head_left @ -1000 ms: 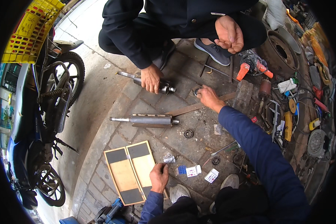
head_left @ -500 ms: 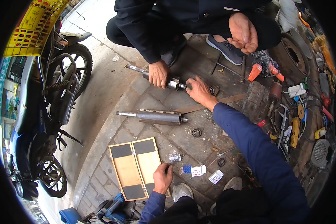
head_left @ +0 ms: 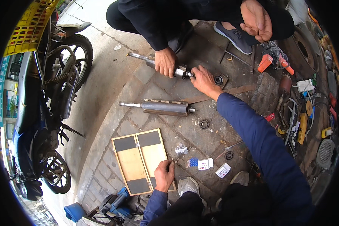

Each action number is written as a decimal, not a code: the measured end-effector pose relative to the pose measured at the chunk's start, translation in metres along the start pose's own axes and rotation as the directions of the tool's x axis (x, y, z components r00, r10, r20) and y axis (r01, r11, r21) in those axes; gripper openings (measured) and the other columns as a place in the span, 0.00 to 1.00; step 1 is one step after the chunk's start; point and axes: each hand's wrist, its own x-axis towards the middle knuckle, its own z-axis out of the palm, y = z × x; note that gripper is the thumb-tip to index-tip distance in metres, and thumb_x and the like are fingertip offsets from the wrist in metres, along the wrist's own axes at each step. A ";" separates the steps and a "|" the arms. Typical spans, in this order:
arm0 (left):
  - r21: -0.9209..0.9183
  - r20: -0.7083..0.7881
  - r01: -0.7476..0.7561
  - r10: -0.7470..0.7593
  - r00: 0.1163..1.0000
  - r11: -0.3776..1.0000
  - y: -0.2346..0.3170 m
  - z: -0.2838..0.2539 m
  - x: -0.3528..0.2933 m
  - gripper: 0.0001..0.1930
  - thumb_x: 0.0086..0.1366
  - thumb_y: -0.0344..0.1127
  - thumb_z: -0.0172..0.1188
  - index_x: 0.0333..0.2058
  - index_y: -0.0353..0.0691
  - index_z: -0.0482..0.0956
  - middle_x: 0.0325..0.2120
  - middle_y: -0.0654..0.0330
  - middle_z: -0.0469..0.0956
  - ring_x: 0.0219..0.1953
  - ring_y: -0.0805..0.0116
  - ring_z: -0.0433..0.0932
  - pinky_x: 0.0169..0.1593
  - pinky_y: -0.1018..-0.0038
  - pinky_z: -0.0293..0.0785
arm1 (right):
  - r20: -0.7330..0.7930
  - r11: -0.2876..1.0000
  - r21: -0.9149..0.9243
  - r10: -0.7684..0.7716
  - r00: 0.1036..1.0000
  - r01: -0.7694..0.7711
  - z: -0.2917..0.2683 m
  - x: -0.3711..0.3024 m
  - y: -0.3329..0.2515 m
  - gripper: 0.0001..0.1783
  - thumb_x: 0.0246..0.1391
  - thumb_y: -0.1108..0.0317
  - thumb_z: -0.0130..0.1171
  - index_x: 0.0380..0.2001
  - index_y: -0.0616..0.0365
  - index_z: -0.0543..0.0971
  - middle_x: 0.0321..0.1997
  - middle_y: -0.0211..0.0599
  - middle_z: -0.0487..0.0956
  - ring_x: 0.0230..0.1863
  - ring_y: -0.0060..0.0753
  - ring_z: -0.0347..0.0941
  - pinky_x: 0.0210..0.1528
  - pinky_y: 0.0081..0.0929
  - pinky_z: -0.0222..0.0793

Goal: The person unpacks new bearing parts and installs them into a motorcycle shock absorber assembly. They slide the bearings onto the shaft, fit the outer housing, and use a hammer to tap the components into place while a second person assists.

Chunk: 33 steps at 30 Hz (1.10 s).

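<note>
My right hand point(head_left: 206, 81) reaches far forward, its fingers closed round the near-right tip of a metal shaft point(head_left: 187, 74) with a thick roller-like body. A co-worker's hand point(head_left: 165, 63) grips the middle of that same shaft from across. My left hand point(head_left: 164, 175) is loosely curled near my knee, over the right edge of an open wooden case point(head_left: 139, 162); whatever may be inside its fingers is hidden. A second shaft with a grey cylindrical body point(head_left: 165, 107) lies on the paving between us. Close to my right wrist, a ring-shaped bearing point(head_left: 218, 80) rests on a small plate.
Two more bearings point(head_left: 204, 124) point(head_left: 229, 155) lie on the paving, with small white boxes point(head_left: 205, 164) and a plastic packet point(head_left: 181, 148) near my feet. Tools and an orange-handled machine point(head_left: 269, 62) crowd the right. A motorcycle point(head_left: 37, 113) stands left; a co-worker crouches opposite.
The view has shifted a little, so the ground things appear higher and farther right. My right hand's fingers have closed in on the shaft's tip. My left hand remains curled.
</note>
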 end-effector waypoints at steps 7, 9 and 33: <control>-0.041 -0.034 0.040 -0.041 0.999 0.998 -0.005 -0.003 0.000 0.06 0.67 0.29 0.68 0.40 0.34 0.87 0.33 0.47 0.85 0.34 0.49 0.86 0.41 0.63 0.82 | -0.056 0.979 0.167 0.125 0.991 -0.114 -0.043 -0.026 0.036 0.16 0.61 0.66 0.66 0.49 0.62 0.82 0.49 0.53 0.84 0.53 0.60 0.80 0.56 0.51 0.77; -0.033 -0.022 0.044 -0.045 0.999 0.998 -0.009 -0.004 -0.001 0.06 0.67 0.29 0.68 0.40 0.33 0.86 0.33 0.46 0.85 0.35 0.48 0.86 0.43 0.62 0.82 | -0.077 0.973 0.154 0.184 0.980 -0.171 -0.066 -0.036 0.060 0.15 0.60 0.66 0.66 0.48 0.61 0.83 0.44 0.50 0.85 0.52 0.58 0.81 0.55 0.50 0.77; -0.007 0.025 -0.043 0.043 0.999 0.999 0.017 0.022 0.005 0.07 0.69 0.31 0.69 0.39 0.33 0.88 0.30 0.51 0.85 0.30 0.62 0.85 0.38 0.69 0.80 | 0.323 0.959 -0.161 0.275 0.906 -0.234 -0.072 -0.026 0.062 0.13 0.53 0.71 0.61 0.38 0.68 0.88 0.52 0.66 0.83 0.54 0.70 0.81 0.56 0.54 0.79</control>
